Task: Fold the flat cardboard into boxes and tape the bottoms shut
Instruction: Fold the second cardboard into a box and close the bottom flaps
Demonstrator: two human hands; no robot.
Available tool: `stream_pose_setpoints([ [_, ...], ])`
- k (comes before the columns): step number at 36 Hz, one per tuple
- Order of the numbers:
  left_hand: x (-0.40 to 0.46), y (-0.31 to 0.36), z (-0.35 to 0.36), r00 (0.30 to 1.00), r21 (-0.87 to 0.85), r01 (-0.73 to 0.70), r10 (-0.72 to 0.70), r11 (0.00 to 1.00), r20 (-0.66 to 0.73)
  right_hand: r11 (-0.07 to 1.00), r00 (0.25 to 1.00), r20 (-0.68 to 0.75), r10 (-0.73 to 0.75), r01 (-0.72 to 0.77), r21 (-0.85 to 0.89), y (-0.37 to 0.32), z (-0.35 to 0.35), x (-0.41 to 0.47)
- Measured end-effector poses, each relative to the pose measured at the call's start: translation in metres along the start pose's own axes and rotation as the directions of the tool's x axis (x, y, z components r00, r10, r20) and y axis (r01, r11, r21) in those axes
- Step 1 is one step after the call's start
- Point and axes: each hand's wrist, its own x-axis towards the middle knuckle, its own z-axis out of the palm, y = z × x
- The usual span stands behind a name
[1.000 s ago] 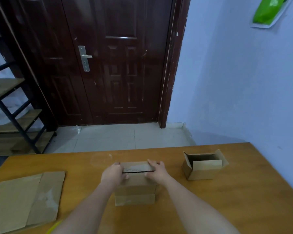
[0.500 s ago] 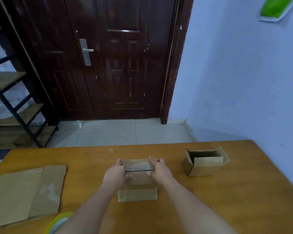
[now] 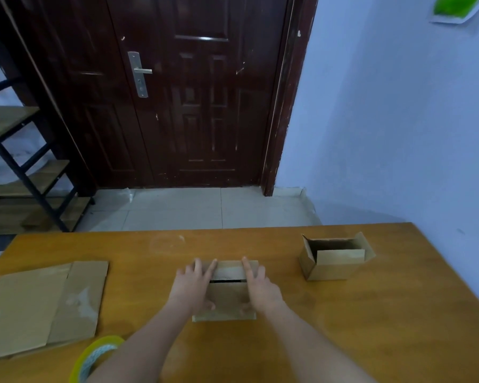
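Observation:
A small cardboard box stands on the wooden table in front of me, its two top flaps folded down with a dark slit between them. My left hand lies flat on the box's left part, fingers straight and spread. My right hand presses the right part the same way. A stack of flat cardboard sheets lies at the left. A roll of yellow-green tape sits near the front edge, partly behind my left forearm.
A finished small box stands open-topped at the right, near the blue wall. Beyond the table's far edge are tiled floor, a dark door and a wooden staircase at the left.
My fingers have straightened and spread flat over the flaps, pressing them lower. The camera has tilted down, bringing the tape roll further into view.

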Motion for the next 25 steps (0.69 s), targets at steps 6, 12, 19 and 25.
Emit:
stream_pose_setpoints([
  [6,0.001,0.013,0.009,1.0,0.063,0.016,-0.015,0.998,-0.022,0.999,0.996,-0.088,0.032,-0.035,-0.038,-0.009,0.001,-0.005],
  [12,0.001,0.01,0.01,0.997,0.026,-0.073,0.073,0.997,-0.003,0.998,0.999,-0.031,0.016,-0.018,-0.057,-0.002,0.0,-0.005],
  [19,-0.003,0.009,0.022,0.986,-0.016,-0.15,0.151,0.989,0.074,0.997,0.993,0.117,-0.003,0.013,-0.082,0.001,0.003,-0.011],
  [25,0.002,0.007,0.021,0.981,0.008,-0.125,0.123,0.992,0.148,0.995,0.987,0.157,0.011,0.005,-0.101,-0.001,0.0,-0.005],
])
